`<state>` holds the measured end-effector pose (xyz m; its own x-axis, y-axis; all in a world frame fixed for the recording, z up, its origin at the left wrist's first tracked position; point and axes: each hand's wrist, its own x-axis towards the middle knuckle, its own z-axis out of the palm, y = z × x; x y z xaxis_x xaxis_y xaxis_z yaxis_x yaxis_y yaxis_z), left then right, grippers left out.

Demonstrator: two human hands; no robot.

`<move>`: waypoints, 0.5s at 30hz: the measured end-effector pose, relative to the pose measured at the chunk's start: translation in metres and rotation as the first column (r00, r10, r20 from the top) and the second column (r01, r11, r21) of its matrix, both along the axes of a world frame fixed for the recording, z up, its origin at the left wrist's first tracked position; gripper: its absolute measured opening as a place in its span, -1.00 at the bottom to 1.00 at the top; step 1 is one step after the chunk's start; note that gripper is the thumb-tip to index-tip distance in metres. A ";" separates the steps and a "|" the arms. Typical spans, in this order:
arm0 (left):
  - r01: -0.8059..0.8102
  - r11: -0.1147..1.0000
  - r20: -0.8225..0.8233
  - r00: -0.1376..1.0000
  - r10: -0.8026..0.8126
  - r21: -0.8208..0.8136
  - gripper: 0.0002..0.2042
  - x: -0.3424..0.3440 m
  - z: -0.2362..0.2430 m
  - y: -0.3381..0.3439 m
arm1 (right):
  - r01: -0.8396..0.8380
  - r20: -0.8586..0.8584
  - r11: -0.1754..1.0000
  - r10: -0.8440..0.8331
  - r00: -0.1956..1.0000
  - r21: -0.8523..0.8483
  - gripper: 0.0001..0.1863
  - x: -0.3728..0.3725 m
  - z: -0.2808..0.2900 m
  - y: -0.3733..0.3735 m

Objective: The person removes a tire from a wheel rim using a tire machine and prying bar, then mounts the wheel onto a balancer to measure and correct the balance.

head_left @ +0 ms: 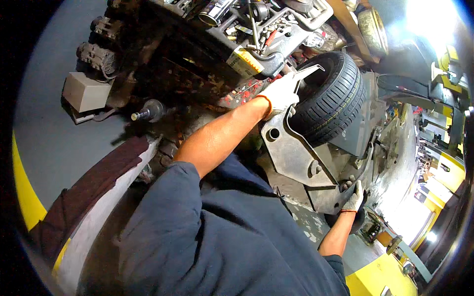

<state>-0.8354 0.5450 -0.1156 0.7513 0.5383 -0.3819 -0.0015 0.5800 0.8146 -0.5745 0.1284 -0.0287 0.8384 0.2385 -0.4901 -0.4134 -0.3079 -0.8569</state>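
Observation:
A large grey metal bracket (294, 150), angular, with a round hole and a stubby pin, is held at a slant in front of my body. My left hand (280, 96), in a white work glove, is closed on its upper, narrower part. Down at the wide lower end, my right hand (353, 199), gloved too, grips the edge with dark fingertips showing. Just behind the bracket's upper half stands a black tyre (328, 98); whether the two touch I cannot tell.
Overhead in the picture, a tool cart (291, 42) carries a spray can (215, 12) and loose tools. A grey box (88, 92) is at the left, near a metal spindle (148, 111). Yellow equipment (382, 276) stands at lower right. A dark cloth (86, 185) covers a curved panel.

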 end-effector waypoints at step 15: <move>0.125 0.971 -0.056 0.992 -0.115 0.202 -0.36 0.011 0.038 -0.019 | -0.048 -0.199 0.955 0.110 0.974 0.293 -0.57 0.032 -0.038 -0.031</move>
